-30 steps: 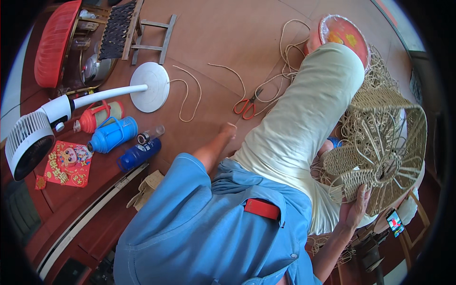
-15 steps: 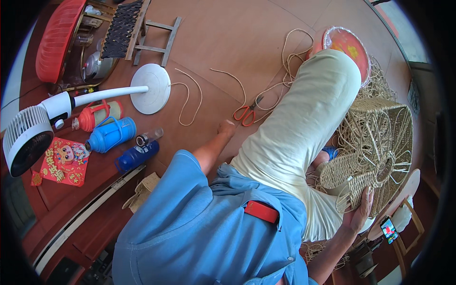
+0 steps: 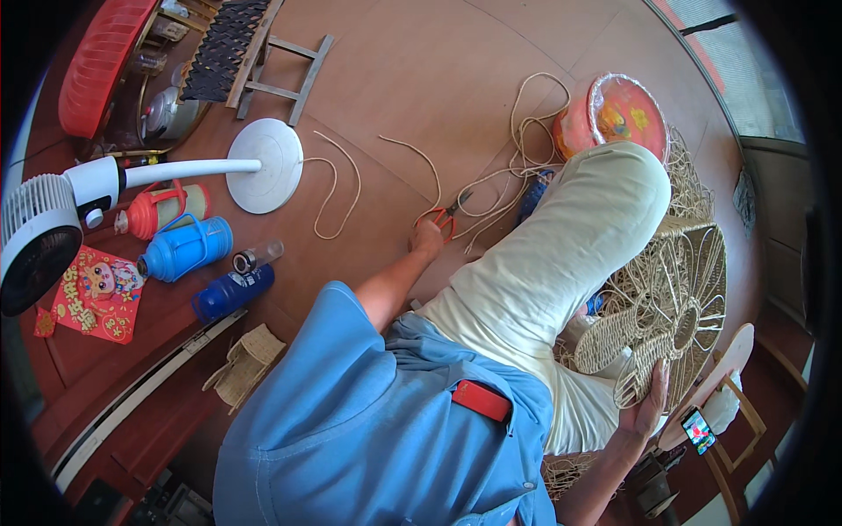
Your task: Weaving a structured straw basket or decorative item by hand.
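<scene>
The reddish-brown floor spread widest. On it, to the right of the cream-trousered leg, stood the woven basket of tan strands, its radiating spokes turned toward the person. A white fan stood far left, near a wooden stool with a black woven seat; a red drum-shaped container stood by the knee, and a blue flask near the fan. The right hand pinched the basket's near edge. The left hand, fingers curled, was at the orange handles of the scissors; whether it gripped them I could not tell. Thin cord trailed nearby
</scene>
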A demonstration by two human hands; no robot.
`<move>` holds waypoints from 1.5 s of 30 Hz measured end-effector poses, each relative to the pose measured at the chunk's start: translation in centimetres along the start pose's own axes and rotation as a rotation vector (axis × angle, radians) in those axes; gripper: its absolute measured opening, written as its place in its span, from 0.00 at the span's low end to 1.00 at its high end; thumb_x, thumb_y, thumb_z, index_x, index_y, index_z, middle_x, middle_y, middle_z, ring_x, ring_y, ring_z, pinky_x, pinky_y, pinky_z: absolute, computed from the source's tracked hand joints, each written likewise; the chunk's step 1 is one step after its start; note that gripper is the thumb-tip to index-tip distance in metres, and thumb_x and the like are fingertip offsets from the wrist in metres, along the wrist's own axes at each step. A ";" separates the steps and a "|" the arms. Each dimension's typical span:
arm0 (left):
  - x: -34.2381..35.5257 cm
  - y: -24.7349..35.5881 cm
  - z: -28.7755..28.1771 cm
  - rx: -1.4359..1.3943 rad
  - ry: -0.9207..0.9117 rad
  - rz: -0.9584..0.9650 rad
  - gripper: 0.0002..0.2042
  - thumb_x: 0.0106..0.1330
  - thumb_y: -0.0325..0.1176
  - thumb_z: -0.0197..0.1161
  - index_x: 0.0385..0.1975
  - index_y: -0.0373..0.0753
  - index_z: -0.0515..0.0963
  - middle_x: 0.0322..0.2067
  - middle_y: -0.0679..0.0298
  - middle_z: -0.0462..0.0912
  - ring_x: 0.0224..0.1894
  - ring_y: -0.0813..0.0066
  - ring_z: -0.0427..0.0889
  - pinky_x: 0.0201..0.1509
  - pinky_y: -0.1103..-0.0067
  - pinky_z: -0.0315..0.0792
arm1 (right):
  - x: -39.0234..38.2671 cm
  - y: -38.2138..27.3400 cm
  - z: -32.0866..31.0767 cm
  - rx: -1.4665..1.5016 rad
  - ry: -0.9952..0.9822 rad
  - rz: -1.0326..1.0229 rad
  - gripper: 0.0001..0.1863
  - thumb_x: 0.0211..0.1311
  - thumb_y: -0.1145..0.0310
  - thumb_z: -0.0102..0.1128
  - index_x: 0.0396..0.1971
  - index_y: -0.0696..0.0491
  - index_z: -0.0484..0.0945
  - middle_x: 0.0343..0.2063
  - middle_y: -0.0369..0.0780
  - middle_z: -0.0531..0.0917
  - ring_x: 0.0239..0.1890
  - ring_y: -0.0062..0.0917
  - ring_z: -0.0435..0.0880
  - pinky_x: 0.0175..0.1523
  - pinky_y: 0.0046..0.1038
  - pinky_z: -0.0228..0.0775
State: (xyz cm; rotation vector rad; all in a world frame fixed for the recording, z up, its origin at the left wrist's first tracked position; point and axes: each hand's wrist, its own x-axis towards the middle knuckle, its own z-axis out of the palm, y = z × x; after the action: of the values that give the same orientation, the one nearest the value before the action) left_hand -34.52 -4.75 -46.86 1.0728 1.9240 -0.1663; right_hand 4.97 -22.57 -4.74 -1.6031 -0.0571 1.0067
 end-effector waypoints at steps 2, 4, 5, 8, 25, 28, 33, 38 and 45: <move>3.0 -1.9 1.1 0.157 0.138 0.333 0.12 0.65 0.33 0.54 0.36 0.38 0.86 0.39 0.45 0.87 0.47 0.44 0.86 0.53 0.56 0.79 | 0.9 0.1 -0.1 0.011 -0.030 0.023 0.18 0.78 0.66 0.58 0.62 0.54 0.75 0.53 0.39 0.85 0.49 0.24 0.88 0.49 0.28 0.85; 3.2 0.8 1.8 0.020 0.150 0.378 0.11 0.64 0.32 0.55 0.35 0.39 0.85 0.37 0.45 0.86 0.44 0.43 0.85 0.51 0.55 0.77 | 0.6 0.1 -0.6 0.032 -0.008 0.028 0.18 0.78 0.65 0.58 0.62 0.55 0.75 0.52 0.39 0.86 0.49 0.25 0.88 0.49 0.29 0.85; 3.2 2.4 2.2 -0.120 0.174 0.412 0.09 0.62 0.32 0.56 0.34 0.39 0.84 0.35 0.46 0.85 0.42 0.43 0.84 0.49 0.54 0.76 | 0.3 0.2 -0.5 0.039 -0.002 0.024 0.18 0.78 0.65 0.58 0.62 0.55 0.75 0.52 0.39 0.86 0.49 0.25 0.88 0.50 0.30 0.85; 5.5 5.1 1.6 -0.130 0.373 0.564 0.09 0.60 0.32 0.57 0.37 0.40 0.81 0.36 0.45 0.82 0.40 0.42 0.82 0.47 0.53 0.74 | 0.6 0.1 0.3 0.064 -0.043 0.037 0.19 0.78 0.65 0.57 0.62 0.56 0.75 0.53 0.40 0.86 0.49 0.26 0.88 0.52 0.31 0.84; 5.3 16.7 -0.2 0.303 0.316 0.442 0.14 0.66 0.31 0.61 0.51 0.36 0.81 0.55 0.49 0.79 0.61 0.46 0.77 0.64 0.58 0.74 | -2.1 -0.3 2.2 0.319 -0.092 0.109 0.17 0.83 0.64 0.48 0.61 0.54 0.78 0.51 0.43 0.88 0.45 0.30 0.91 0.46 0.34 0.89; 5.9 16.1 -0.5 0.531 0.226 0.505 0.15 0.67 0.29 0.60 0.53 0.37 0.81 0.56 0.51 0.79 0.63 0.49 0.77 0.64 0.57 0.75 | -2.6 0.6 0.8 0.238 0.022 0.117 0.17 0.81 0.61 0.51 0.60 0.53 0.77 0.48 0.41 0.87 0.43 0.29 0.89 0.41 0.33 0.86; 7.6 15.2 -2.1 0.562 0.207 0.528 0.14 0.67 0.30 0.61 0.51 0.36 0.81 0.54 0.48 0.83 0.59 0.50 0.82 0.59 0.58 0.79 | -2.5 1.3 -1.7 0.314 -0.009 0.119 0.18 0.82 0.62 0.49 0.64 0.53 0.75 0.54 0.46 0.86 0.50 0.36 0.89 0.42 0.39 0.89; 14.0 12.5 -10.9 -0.064 0.320 0.151 0.16 0.70 0.33 0.59 0.51 0.27 0.75 0.42 0.41 0.87 0.45 0.51 0.90 0.49 0.58 0.83 | -2.1 1.3 -1.2 0.329 -0.093 0.125 0.19 0.82 0.61 0.50 0.62 0.54 0.77 0.55 0.47 0.86 0.51 0.38 0.89 0.45 0.41 0.91; 13.4 11.2 -22.2 -0.917 0.418 0.092 0.10 0.69 0.20 0.58 0.48 0.27 0.76 0.29 0.54 0.84 0.23 0.65 0.86 0.21 0.74 0.81 | -2.4 1.6 -1.2 0.321 -0.060 0.072 0.18 0.81 0.62 0.52 0.61 0.55 0.78 0.52 0.47 0.87 0.51 0.37 0.89 0.44 0.41 0.91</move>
State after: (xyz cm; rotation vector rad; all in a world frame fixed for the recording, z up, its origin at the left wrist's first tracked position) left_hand -43.43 21.37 -40.76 0.5733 1.9471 0.9713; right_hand 3.40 -25.32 -4.77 -1.2893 0.1169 1.0612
